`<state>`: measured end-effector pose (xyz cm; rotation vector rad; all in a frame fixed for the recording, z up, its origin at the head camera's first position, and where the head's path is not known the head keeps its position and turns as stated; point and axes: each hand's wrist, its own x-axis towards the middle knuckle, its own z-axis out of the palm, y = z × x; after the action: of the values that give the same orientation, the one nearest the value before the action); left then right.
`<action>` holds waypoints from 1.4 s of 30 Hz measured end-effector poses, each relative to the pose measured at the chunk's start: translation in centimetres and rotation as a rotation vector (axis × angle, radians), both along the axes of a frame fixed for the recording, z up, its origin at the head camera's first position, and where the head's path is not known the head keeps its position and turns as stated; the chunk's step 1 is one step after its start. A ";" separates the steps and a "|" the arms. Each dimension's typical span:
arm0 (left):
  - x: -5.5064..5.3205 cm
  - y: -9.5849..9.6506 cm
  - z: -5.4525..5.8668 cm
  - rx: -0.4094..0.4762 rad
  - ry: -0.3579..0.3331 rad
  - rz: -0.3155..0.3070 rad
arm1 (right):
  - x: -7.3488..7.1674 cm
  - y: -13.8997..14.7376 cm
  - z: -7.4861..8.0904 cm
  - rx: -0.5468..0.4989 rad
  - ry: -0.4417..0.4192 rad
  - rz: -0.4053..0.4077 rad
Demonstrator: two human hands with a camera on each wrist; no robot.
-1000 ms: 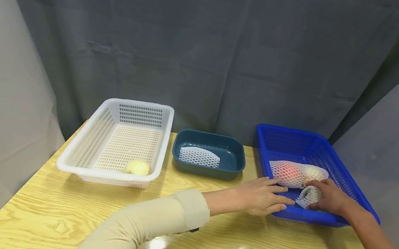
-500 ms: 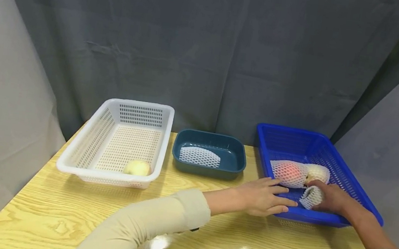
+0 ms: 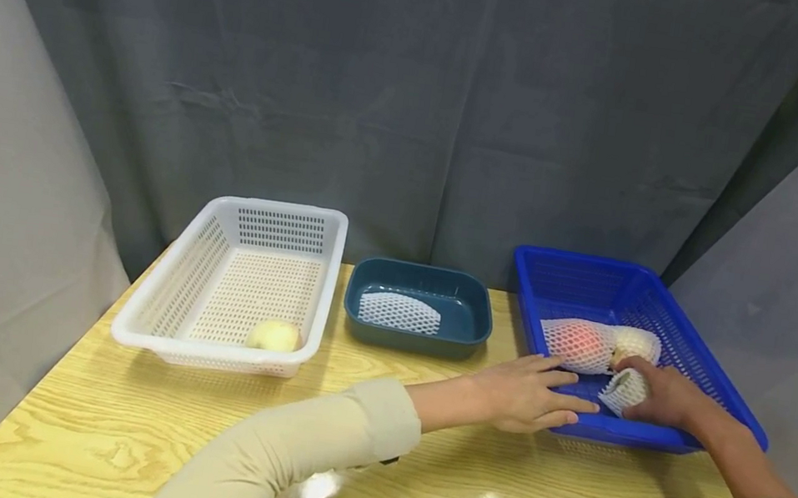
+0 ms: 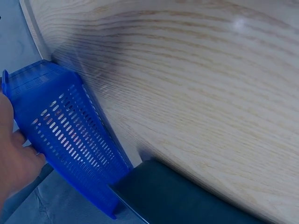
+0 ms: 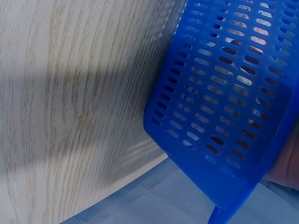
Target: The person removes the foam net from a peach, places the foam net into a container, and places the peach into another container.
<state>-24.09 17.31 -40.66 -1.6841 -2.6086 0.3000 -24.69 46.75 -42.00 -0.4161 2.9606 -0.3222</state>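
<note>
On the right of the head view stands a blue plastic basket (image 3: 712,370). Inside it lie a reddish fruit in a white foam net (image 3: 578,345) and a paler round fruit (image 3: 638,345), also in netting. My right hand (image 3: 667,395) reaches into the basket and grips a white foam net sleeve (image 3: 624,392); whether fruit sits inside it I cannot tell. Fingers spread and fairly straight, my left hand (image 3: 527,395) rests over the basket's near left rim. The left wrist view shows part of that hand (image 4: 21,161) at the rim of the slotted basket (image 4: 70,126).
A white slotted basket (image 3: 169,299) with a pale yellow fruit (image 3: 276,335) stands at the left. Between the baskets is a dark green tray (image 3: 417,342) holding a flat foam net (image 3: 400,313). All stand on a wooden table (image 3: 118,431) before grey curtains.
My right hand has moved slightly right with the foam net sleeve, which has turned a little. The blue basket and its fruits have shifted slightly right. My left hand stays at the rim.
</note>
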 end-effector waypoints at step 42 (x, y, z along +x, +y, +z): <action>0.3 0.1 0.1 0.017 0.036 0.004 | 1.3 -1.0 5.3 0.024 0.015 -0.070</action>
<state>-23.83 17.38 -40.61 -1.6526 -2.5818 0.3045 -23.38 45.76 -36.69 -0.3134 2.9952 -0.2926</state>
